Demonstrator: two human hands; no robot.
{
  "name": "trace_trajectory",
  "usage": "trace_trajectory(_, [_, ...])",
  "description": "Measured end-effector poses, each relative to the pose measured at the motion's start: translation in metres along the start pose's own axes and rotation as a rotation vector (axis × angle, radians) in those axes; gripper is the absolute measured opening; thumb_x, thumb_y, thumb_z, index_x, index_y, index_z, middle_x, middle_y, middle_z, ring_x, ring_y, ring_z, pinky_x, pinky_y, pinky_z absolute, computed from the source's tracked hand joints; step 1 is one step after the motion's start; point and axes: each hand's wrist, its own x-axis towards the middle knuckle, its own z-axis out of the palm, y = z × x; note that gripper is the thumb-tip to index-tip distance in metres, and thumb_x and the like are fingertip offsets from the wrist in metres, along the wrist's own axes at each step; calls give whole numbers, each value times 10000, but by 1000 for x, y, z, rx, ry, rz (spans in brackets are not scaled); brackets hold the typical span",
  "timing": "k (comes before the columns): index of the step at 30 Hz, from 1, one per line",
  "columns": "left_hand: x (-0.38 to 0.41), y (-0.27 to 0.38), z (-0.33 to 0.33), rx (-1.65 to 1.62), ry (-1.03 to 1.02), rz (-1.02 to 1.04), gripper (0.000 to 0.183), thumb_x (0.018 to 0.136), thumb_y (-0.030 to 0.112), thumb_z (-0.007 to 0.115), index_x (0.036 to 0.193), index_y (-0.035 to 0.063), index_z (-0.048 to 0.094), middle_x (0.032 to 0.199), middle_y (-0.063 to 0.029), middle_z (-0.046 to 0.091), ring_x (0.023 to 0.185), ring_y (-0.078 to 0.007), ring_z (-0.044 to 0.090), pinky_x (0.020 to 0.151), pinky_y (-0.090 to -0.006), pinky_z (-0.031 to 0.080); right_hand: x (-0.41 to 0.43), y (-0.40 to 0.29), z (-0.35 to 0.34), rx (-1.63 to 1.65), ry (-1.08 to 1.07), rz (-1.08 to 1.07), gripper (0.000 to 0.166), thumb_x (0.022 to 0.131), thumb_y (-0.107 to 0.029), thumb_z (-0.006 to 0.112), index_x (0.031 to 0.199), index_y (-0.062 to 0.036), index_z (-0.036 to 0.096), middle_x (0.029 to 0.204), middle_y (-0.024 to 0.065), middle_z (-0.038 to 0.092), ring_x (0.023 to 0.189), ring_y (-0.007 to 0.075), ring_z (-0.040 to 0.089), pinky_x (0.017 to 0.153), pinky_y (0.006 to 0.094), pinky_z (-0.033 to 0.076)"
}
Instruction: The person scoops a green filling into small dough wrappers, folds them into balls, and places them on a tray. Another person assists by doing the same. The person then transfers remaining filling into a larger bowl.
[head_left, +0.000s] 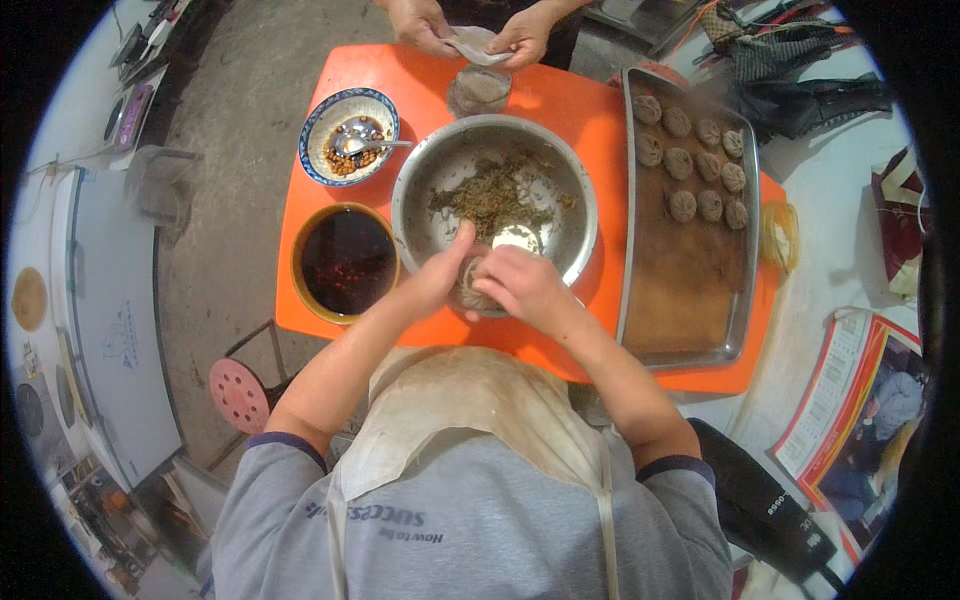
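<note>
A pleated bun of greyish dough (480, 289) rests in my left hand (444, 276), whose thumb points up along its side. My right hand (525, 283) pinches the folds at the top of the bun. Both hands are over the near rim of a large steel bowl (409, 187). Inside the bowl lies chopped dark-green filling (491, 196), spread toward the far side. A shiny round metal piece (517, 238), perhaps a spoon's bowl, shows just beyond my right fingers; its handle is mostly hidden by that hand.
On the orange table (592, 112) stand a patterned bowl (307, 139) with a spoon and soybeans, a bowl of dark red liquid (345, 259), and stacked dough wrappers (480, 90). A tray (675, 300) holds several buns. Across, another person's hands (517, 37) hold a wrapper. A stool (238, 394) stands left.
</note>
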Motion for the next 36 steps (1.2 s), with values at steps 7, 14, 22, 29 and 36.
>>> trace_trajectory(7, [-4, 27, -2, -5, -143, -56, 886, 782, 768, 160, 1339, 105, 351, 1207, -93, 518, 962, -218, 587, 541, -314, 532, 3, -12, -11, 205, 60, 328, 95, 788, -92, 614, 835, -30, 559, 785, 89, 586, 687, 180, 583, 626, 301, 457])
trace_trajectory(14, [1, -11, 13, -495, -53, 201, 638, 879, 628, 244, 1129, 94, 488, 998, -81, 578, 875, -210, 591, 654, -378, 507, -2, -26, 2, 543, 179, 547, 96, 795, -76, 622, 833, -19, 553, 710, 67, 571, 631, 101, 538, 581, 261, 445])
trace_trajectory(22, [-3, -6, 11, -189, 17, -1, 563, 905, 576, 272, 1059, 105, 540, 938, -51, 605, 811, -191, 584, 573, -361, 492, -13, -20, -1, 101, 94, 41, 121, 795, -62, 593, 911, -28, 585, 835, 120, 605, 767, 262, 600, 690, 328, 473])
trace_trajectory(29, [-16, -21, 17, -224, 70, 37, 544, 905, 574, 281, 1026, 110, 538, 872, -43, 615, 736, -173, 600, 482, -341, 498, -32, -18, 21, 167, 133, 126, 140, 793, -157, 567, 819, -25, 531, 802, 133, 536, 764, 305, 564, 681, 389, 454])
trace_trajectory(36, [-22, -14, 47, -391, -94, 217, 789, 831, 693, 247, 1364, 112, 257, 1318, -108, 375, 1172, -278, 436, 890, -532, 406, -49, -48, -15, 46, 194, 65, 627, 637, -197, 756, 1202, -97, 501, 1154, 123, 472, 1111, 294, 468, 962, 380, 378])
